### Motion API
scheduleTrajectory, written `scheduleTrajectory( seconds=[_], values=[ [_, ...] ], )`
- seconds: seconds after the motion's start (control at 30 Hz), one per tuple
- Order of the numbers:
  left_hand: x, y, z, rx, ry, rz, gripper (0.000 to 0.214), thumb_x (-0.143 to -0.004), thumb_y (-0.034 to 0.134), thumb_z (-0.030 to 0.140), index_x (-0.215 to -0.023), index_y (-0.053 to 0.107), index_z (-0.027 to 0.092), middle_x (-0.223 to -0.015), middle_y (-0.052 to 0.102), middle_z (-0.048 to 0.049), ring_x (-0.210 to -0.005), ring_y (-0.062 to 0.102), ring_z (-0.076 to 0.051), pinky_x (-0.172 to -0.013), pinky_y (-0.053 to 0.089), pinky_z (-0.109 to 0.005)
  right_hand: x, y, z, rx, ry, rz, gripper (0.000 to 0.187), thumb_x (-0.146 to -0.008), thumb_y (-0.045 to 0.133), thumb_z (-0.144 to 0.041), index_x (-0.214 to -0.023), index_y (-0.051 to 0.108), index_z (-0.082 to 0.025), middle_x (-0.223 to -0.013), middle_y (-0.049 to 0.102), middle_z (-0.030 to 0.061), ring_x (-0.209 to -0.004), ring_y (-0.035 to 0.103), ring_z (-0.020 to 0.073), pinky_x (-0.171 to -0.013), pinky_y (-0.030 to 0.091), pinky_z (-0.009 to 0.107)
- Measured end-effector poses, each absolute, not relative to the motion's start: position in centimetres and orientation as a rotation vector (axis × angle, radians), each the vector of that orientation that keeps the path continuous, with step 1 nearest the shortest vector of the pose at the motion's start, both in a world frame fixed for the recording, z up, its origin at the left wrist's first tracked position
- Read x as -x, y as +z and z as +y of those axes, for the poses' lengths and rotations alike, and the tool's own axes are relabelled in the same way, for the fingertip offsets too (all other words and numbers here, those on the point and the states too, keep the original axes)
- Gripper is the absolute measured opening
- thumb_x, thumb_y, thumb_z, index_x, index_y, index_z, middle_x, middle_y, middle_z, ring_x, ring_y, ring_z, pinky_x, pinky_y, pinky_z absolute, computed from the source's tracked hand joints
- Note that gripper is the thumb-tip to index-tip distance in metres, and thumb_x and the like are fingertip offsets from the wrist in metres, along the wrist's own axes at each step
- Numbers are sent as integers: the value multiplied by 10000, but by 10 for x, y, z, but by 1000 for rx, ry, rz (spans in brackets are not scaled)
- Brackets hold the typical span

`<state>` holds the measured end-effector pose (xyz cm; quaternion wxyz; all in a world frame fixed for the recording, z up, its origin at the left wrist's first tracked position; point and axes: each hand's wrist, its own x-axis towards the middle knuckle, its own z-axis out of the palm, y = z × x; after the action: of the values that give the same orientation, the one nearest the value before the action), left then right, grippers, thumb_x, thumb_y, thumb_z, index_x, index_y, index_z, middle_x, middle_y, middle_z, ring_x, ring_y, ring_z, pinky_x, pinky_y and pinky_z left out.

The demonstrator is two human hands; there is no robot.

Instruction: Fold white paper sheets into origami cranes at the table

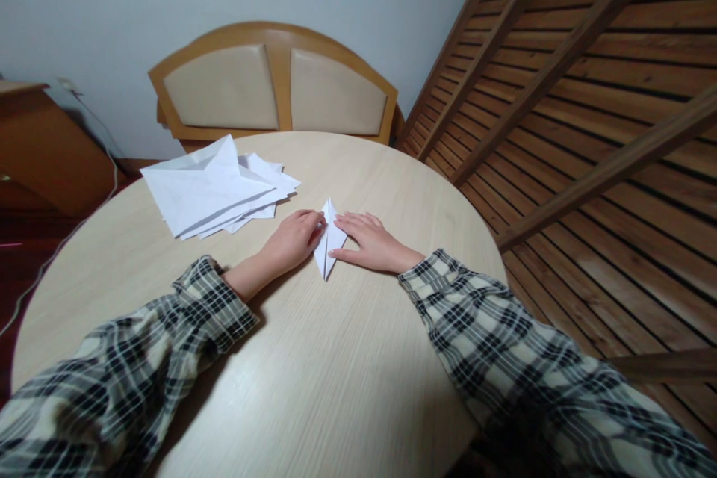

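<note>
A small white paper [328,239], folded into a narrow pointed kite shape, lies on the round light-wood table [314,373]. My left hand [294,237] rests on its left side with the fingers curled and pressed down on the paper's edge. My right hand [370,242] lies flat on its right side, fingers stretched out and held together over the fold. Both arms wear black-and-white plaid sleeves.
A loose pile of white paper sheets [216,190] sits at the table's far left. A wooden chair with padded back [274,86] stands behind the table. A slatted wooden frame [588,89] leans at the right. A wooden cabinet [39,142] stands far left.
</note>
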<state>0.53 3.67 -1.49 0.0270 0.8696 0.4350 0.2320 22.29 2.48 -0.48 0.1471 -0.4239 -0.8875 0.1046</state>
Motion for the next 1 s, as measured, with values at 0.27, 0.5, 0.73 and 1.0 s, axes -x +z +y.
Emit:
scheduleTrajectory(
  seconds=[0.27, 0.5, 0.73, 1.0],
  values=[
    [-6, -10, 33, -2717, 767, 1346, 202, -925, 507, 155, -979, 702, 148, -1070, 727, -149, -963, 660, -258, -891, 538, -430, -223, -1, 28, 1217, 255, -2467, 329, -999, 503, -429, -1231, 681, -276, -1319, 668, 56, -1327, 514, 257, -1145, 277, 549],
    [-10, 0, 25, -2831, 695, 1434, 270, -942, 499, 182, -907, 765, 212, -920, 761, -90, -1015, 598, -311, -906, 420, -471, -223, -6, 31, 1236, 177, -2398, 280, -966, 506, -229, -1132, 728, -270, -1213, 720, 29, -1227, 572, 246, -1127, 307, 507],
    [-18, 7, 14, -2969, 493, 1500, 310, -936, 440, 161, -816, 725, 182, -843, 741, -109, -859, 547, -288, -778, 395, -430, -224, -4, 31, 1226, 132, -2444, 329, -920, 495, -150, -1121, 734, -253, -1202, 724, 30, -1218, 562, 256, -1140, 282, 520],
    [-18, 4, 17, -2841, 518, 1576, 293, -965, 484, 317, -979, 732, 162, -982, 754, -130, -1006, 630, -323, -871, 469, -466, -225, 1, 30, 1220, 124, -2443, 364, -893, 466, -107, -999, 780, -258, -1044, 759, 43, -1093, 606, 245, -1069, 335, 477]
  ],
)
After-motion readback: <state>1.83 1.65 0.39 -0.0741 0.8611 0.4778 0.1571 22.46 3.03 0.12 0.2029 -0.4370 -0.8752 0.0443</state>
